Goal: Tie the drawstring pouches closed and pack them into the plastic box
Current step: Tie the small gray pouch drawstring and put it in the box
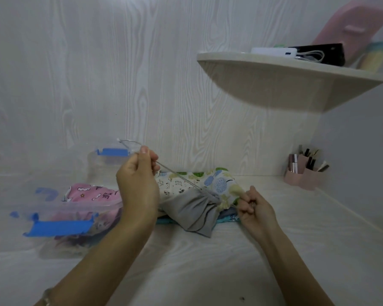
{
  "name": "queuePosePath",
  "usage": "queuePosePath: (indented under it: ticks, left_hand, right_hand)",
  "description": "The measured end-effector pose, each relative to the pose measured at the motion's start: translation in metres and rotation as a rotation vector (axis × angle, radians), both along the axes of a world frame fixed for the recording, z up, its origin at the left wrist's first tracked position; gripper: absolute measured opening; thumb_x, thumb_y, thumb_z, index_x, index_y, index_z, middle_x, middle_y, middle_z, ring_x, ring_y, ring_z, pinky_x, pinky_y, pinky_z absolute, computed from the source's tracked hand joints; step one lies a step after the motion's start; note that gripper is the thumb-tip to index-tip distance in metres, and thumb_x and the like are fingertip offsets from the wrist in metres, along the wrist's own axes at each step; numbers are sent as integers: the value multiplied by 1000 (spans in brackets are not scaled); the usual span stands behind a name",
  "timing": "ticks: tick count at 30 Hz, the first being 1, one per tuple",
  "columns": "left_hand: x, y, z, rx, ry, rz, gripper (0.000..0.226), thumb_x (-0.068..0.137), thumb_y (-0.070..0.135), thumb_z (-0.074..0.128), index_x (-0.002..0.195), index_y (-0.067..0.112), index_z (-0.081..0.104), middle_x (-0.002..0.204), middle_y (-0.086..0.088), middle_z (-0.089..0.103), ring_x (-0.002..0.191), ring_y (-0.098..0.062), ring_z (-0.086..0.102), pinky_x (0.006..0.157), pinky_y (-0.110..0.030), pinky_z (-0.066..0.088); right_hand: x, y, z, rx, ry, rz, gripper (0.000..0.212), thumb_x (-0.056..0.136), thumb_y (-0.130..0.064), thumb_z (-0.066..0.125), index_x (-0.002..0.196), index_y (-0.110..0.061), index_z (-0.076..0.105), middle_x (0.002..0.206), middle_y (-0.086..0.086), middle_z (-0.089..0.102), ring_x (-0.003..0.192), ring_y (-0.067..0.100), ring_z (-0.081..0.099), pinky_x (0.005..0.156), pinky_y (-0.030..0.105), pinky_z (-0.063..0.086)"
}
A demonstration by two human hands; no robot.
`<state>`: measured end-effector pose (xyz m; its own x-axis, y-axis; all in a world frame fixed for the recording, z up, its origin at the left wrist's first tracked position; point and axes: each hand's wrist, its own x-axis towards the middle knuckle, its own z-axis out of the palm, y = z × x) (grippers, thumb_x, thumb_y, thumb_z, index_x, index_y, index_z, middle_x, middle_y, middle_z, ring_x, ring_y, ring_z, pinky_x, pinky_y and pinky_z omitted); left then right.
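A grey drawstring pouch (194, 212) lies on the white table, its mouth gathered tight. My left hand (138, 184) pinches one grey cord (175, 173) and holds it raised up and to the left, the cord taut. On the other side my right hand (253, 206) pinches the second cord, low by the pouch's mouth. Behind the grey pouch lies a pile of patterned pouches (208, 181). At the left stands a clear plastic box (75, 208) with blue latches; a pink patterned pouch (93, 194) lies inside it.
A rounded wall shelf (285, 71) juts out at upper right, carrying a white device, a black case and a pink item. A pink organiser with cosmetics (303, 171) stands in the back right corner. The wood-grain wall runs close behind the box.
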<state>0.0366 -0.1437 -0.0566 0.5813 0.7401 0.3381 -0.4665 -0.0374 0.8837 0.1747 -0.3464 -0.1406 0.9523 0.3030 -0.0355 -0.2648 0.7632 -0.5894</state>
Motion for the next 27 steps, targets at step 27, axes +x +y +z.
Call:
queuePosePath:
  ticks: [27]
  left_hand:
    - [22,-10,6,392,274,-613,24,98,10,50,86,2,69,65,-3,59,51,-12,52,46,-21,43]
  right_hand:
    - [-44,48,54,-707,-460,609,33,89,-14,41,80,-15,73,67,2,45,48,5,29,41,18,15]
